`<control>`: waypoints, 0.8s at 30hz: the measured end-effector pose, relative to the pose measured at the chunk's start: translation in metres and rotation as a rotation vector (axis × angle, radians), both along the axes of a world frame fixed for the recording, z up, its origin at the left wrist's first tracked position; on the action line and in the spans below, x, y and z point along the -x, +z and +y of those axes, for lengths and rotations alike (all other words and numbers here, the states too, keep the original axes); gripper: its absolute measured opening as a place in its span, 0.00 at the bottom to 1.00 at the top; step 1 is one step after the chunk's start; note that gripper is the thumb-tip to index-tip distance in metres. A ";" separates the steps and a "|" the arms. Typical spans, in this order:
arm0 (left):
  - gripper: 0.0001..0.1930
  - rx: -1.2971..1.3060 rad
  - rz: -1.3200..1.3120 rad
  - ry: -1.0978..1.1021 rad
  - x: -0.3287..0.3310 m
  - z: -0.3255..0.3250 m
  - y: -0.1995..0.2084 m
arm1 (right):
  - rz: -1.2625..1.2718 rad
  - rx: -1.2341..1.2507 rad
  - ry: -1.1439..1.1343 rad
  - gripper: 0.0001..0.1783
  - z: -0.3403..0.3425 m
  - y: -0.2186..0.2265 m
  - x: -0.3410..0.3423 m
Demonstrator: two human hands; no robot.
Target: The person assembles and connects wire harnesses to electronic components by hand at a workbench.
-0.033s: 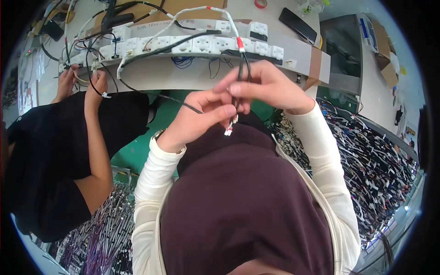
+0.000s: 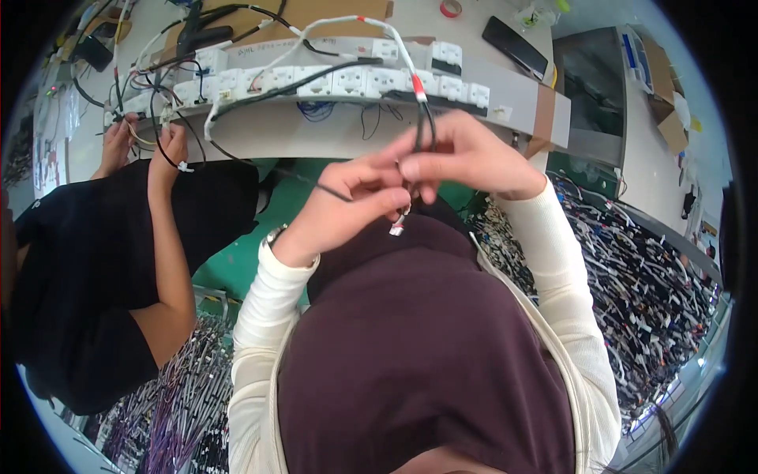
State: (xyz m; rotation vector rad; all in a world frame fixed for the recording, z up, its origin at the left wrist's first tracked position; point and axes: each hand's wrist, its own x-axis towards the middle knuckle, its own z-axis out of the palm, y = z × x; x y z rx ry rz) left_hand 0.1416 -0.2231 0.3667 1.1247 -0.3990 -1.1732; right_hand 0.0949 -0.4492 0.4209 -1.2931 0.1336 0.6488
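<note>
Both my hands meet in front of my chest, just below the bench edge. My left hand (image 2: 347, 209) pinches a thin black cable (image 2: 332, 192) that sticks out to the left of its fingers. My right hand (image 2: 462, 158) grips the same cable higher up, where a black loop (image 2: 425, 126) hangs from a white cable with red bands (image 2: 416, 91). A small white connector (image 2: 397, 229) dangles beneath my fingers. The white cable arcs up over a row of white socket blocks (image 2: 347, 79) on the grey bench (image 2: 332, 138).
A person in black at the left handles wires at the bench end with both hands (image 2: 170, 150). Heaps of cables lie at the right (image 2: 632, 268) and lower left (image 2: 174, 395). A flat black device (image 2: 515, 46) and a red tape roll (image 2: 451, 8) lie on the bench.
</note>
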 end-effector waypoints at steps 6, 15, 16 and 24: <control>0.10 -0.314 -1.261 -0.034 -0.008 -0.008 -0.032 | -0.107 0.301 0.239 0.19 -0.017 -0.035 0.013; 0.13 -0.343 -0.484 -0.038 -0.002 -0.026 -0.031 | 0.204 -0.066 0.079 0.21 -0.025 -0.068 0.009; 0.14 -0.320 -0.384 0.011 0.000 -0.028 -0.031 | 0.199 -0.087 0.048 0.21 -0.026 -0.068 0.005; 0.15 -0.353 -1.429 0.412 -0.053 -0.012 -0.048 | -0.233 0.113 0.104 0.13 -0.007 -0.082 -0.004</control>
